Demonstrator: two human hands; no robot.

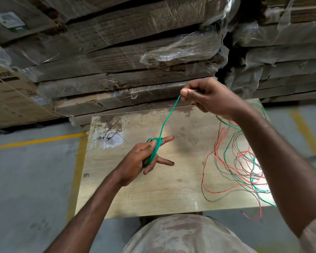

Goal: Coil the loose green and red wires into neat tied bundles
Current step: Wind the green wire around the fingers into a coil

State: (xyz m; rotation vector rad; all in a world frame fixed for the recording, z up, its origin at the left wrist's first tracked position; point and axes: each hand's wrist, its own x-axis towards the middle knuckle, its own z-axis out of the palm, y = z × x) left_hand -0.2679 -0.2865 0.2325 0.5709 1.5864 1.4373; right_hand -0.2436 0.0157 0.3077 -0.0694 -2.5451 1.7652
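Note:
A green wire [167, 117] runs taut between my two hands above a wooden board [171, 189]. My left hand [144, 157] has several green turns [154, 150] wound round its fingers; the index and little fingers stick out straight while the others curl on the coil. My right hand [210, 97] is raised higher and pinches the wire between thumb and fingers. From under that hand the wire trails down to a loose tangle of green and red wires [243, 167] on the board's right side.
Small black cable ties [110, 136] lie on the board's far left corner. Stacks of plastic-wrapped flat cartons [135, 57] rise right behind the board. Grey concrete floor with yellow lines [35, 141] surrounds it.

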